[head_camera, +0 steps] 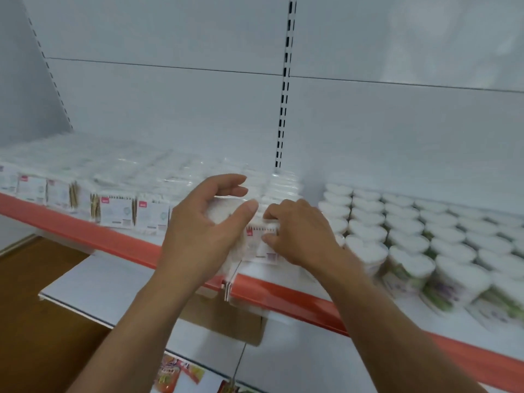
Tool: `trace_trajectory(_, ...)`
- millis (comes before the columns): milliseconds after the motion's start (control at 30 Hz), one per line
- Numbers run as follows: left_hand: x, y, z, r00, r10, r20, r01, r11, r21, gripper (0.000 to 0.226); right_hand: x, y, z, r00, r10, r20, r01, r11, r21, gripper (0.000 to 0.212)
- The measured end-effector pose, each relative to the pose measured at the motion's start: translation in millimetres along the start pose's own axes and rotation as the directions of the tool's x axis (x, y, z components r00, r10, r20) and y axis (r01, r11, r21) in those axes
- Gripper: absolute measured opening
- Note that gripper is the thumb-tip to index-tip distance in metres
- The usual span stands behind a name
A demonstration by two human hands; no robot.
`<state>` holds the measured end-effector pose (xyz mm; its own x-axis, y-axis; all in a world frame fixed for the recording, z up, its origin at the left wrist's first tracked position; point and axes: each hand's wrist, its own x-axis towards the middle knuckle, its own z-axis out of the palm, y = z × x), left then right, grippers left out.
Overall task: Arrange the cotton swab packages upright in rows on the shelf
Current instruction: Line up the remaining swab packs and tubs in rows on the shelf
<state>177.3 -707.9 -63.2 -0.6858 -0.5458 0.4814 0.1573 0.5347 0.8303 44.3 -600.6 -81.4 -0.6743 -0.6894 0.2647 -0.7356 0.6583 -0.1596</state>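
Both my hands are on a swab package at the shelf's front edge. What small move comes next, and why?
Probably ease the package back until it stands flush against the packs behind. Your left hand and right hand hold it near the red shelf lip, ahead of that row.

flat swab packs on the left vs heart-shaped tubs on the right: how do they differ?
Shape: the flat packs are thin rectangular bags; the tubs have heart-shaped tops. Print: packs carry white labels with a red logo; tubs have floral sides. Handling: the left hand and right hand grip a held pack; no hand holds a tub. Shared: white, in rows on one shelf.
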Motion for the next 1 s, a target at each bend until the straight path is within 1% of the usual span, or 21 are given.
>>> trace_trajectory(67, 4.3, 0.7, -3.7, 0.999, 0.0, 0.033, 0.001, 1.0, -0.01, 0.028, -0.2, -3.3, 1.3, 0.999, 0.034, 0.002, -0.034, 0.999, -0.019, 0.038)
trace_trajectory(200, 6.5, 1.1, -7.9, 0.996, 0.037, 0.083, -0.034, 0.999, -0.034, 0.03, -3.1, -8.0, 1.0, 0.996, 0.085, -0.04, -0.086, 0.996, -0.019, 0.047)
trace_trajectory(267, 5.2, 1.5, -8.5, 0.992, 0.047, 0.119, -0.042, 0.998, -0.044, 0.03, -10.2, -10.0, -3.7, 0.993, 0.096, -0.076, -0.096, 0.995, 0.003, 0.05)
trace_trajectory(300, 4.7, 2.2, -8.3, 0.99, 0.051, 0.129, -0.045, 0.998, -0.051, 0.03, -15.8, -10.9, -7.3, 0.989, 0.102, -0.108, -0.099, 0.994, 0.037, 0.048)
trace_trajectory(333, 4.2, 3.2, -7.5, 0.989, 0.055, 0.138, -0.047, 0.997, -0.061, 0.029, -22.8, -11.6, -11.1, 0.981, 0.118, -0.153, -0.104, 0.989, 0.102, 0.044)
trace_trajectory(367, 3.9, 4.7, -5.5, 0.987, 0.056, 0.15, -0.045, 0.996, -0.077, 0.029, -31.5, -12.2, -14.9, 0.967, 0.155, -0.203, -0.112, 0.972, 0.209, 0.038)
trace_trajectory(400, 3.0, 6.5, -2.3, 0.985, 0.062, 0.164, -0.047, 0.994, -0.098, 0.029, -41.6, -12.7, -18.4, 0.945, 0.209, -0.252, -0.114, 0.932, 0.343, 0.032)
trace_trajectory(467, -0.2, 12.5, 7.7, 0.979, 0.091, 0.185, -0.064, 0.987, -0.15, 0.029, -64.7, -13.2, -25.9, 0.899, 0.317, -0.302, -0.083, 0.8, 0.594, 0.021)
trace_trajectory(533, -5.2, 21.4, 21.2, 0.971, 0.113, 0.212, -0.068, 0.975, -0.21, 0.028, -88.4, -11.6, -32.8, 0.895, 0.352, -0.273, -0.061, 0.704, 0.707, 0.016)
trace_trajectory(600, -8.9, 31.7, 38.9, 0.96, 0.134, 0.245, -0.07, 0.965, -0.252, 0.025, -111.9, -4.7, -39.6, 0.907, 0.354, -0.229, -0.068, 0.659, 0.749, 0.019)
trace_trajectory(667, -12.6, 44.2, 59.2, 0.957, 0.14, 0.255, -0.06, 0.953, -0.297, 0.021, -136.8, 7.0, -43.8, 0.899, 0.38, -0.219, -0.094, 0.655, 0.75, 0.029)
trace_trajectory(733, -17.7, 59.2, 83.9, 0.957, 0.123, 0.262, -0.022, 0.934, -0.358, 0.017, -163.3, 19.2, -47.9, 0.862, 0.416, -0.291, -0.135, 0.741, 0.658, 0.043)
trace_trajectory(800, -27.3, 77.9, 112.7, 0.949, 0.091, 0.302, 0.044, 0.909, -0.414, 0.015, -186.4, 27.8, -52.1, 0.832, 0.417, -0.367, -0.173, 0.822, 0.542, 0.055)
trace_trajectory(867, -41.7, 99.4, 142.1, 0.929, 0.084, 0.36, 0.098, 0.884, -0.458, 0.018, -203.6, 38.7, -57.5, 0.819, 0.408, -0.403, -0.202, 0.863, 0.463, 0.067)
trace_trajectory(933, -60.9, 120.8, 169.9, 0.879, 0.109, 0.463, 0.132, 0.879, -0.458, 0.026, -219.6, 56.3, -67.0, 0.802, 0.438, -0.405, -0.252, 0.864, 0.435, 0.072)
trace_trajectory(967, -71.8, 130.7, 182.9, 0.831, 0.134, 0.539, 0.146, 0.883, -0.445, 0.031, -228.8, 67.2, -73.3, 0.787, 0.458, -0.414, -0.27, 0.858, 0.436, 0.069)
trace_trajectory(1000, -82.8, 139.9, 195.5, 0.773, 0.161, 0.613, 0.158, 0.888, -0.432, 0.037, -239.0, 79.6, -80.0, 0.765, 0.476, -0.434, -0.277, 0.852, 0.445, 0.062)
